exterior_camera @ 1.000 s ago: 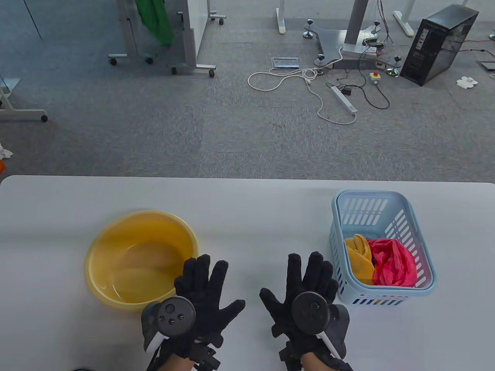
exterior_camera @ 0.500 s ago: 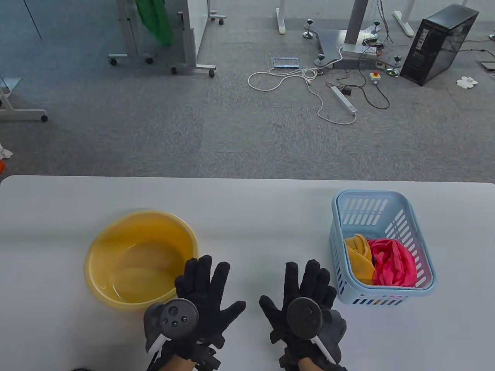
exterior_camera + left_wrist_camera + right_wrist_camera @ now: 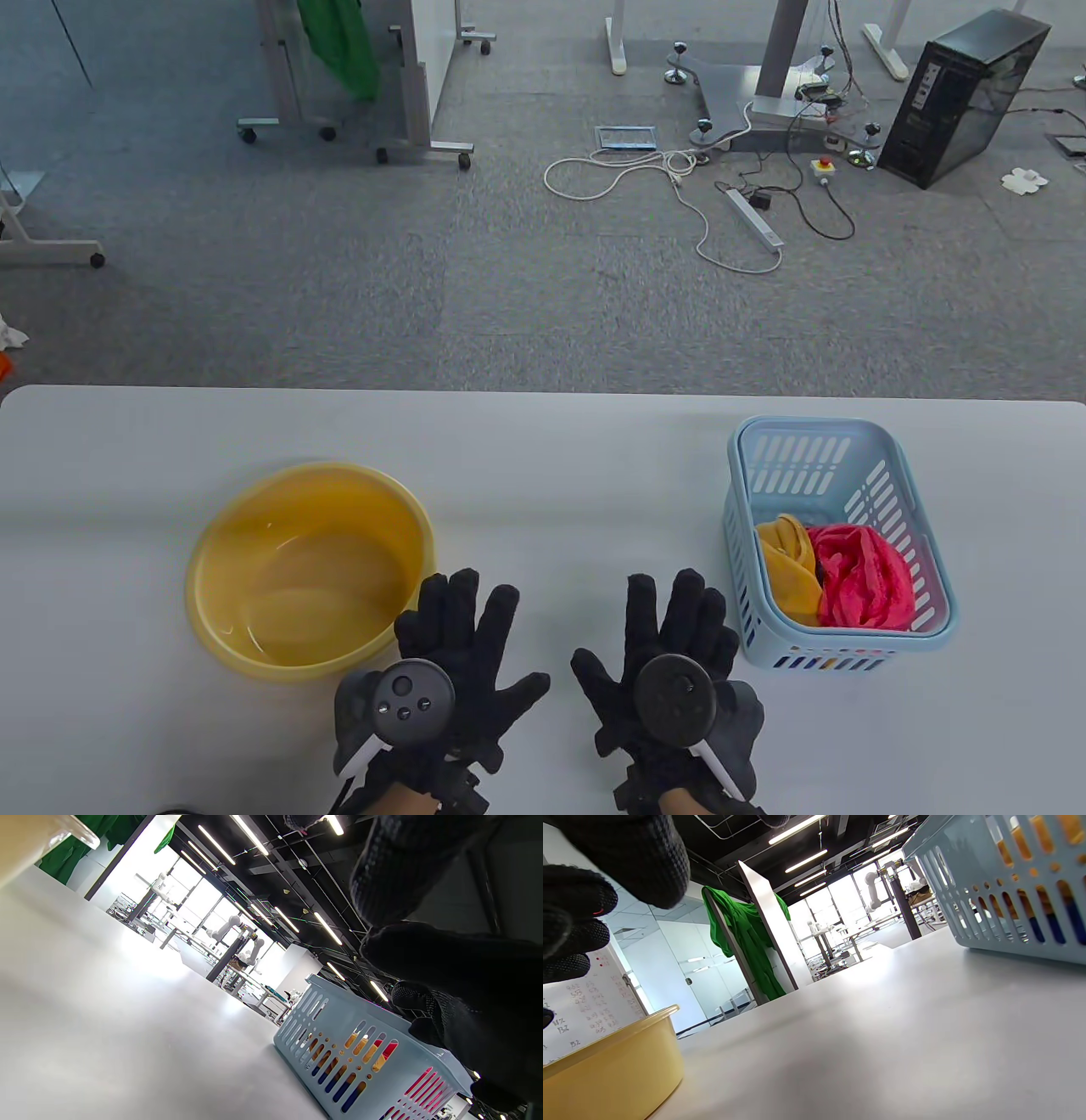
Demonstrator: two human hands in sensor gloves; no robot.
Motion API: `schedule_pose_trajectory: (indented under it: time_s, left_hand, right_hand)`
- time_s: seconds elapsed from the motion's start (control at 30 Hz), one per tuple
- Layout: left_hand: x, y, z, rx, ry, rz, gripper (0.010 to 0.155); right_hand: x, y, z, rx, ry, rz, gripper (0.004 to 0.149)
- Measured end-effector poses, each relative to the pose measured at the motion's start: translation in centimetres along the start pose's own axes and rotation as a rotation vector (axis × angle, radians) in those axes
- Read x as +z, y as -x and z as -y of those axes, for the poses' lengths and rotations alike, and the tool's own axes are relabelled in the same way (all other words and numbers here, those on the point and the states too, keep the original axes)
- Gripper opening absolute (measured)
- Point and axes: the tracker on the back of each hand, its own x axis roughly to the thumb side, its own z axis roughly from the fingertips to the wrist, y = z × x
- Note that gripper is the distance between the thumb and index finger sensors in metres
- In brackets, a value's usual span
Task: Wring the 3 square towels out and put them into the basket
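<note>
Water sits shallow in the round yellow plastic basin [image 3: 310, 570], which stands on the white counter [image 3: 543, 441] just to the outer left of the left hand [image 3: 462, 658], its near rim almost touching the fingertips. No towel shows in it. That left hand, in a black sensor glove with a round tracker [image 3: 411, 702] strapped to its back, lies flat over the counter with fingers spread wide, holding nothing. Compared with half a second ago it has slid a little to the right and nearer the person, so the fingers now overlap the basin rim less.

Just to its right, thumb facing thumb with a gap between, the right hand [image 3: 670, 649] also lies flat and spread wide, empty, a round tracker [image 3: 677, 699] on its back. It sits almost where it was in the earlier frame.

Close to the outer right of the right hand stands the pale blue slotted plastic basket [image 3: 819, 441], unmoved. Inside its near end lie a crumpled yellow towel [image 3: 785, 569] and a crumpled pink-red towel [image 3: 861, 577], touching. Dark blue fabric shows through the basket's side slots in the left wrist view [image 3: 335, 1079], under the yellow.
</note>
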Motion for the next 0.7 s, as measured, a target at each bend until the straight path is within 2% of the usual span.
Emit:
schedule_pose_trajectory:
  time_s: [0.23,0.7]
  left_hand:
    - [-0.07,0.2,0.68,-0.007,0.035,-0.009,0.092]
    - [-0.16,0.11,0.62,0.006,0.04,-0.009,0.091]
  right_hand:
    - [-0.02,0.02,-0.15,-0.018,-0.013,-0.004,0.1]
    - [-0.1,0.3,-0.48,-0.022,-0.043,-0.025,0.099]
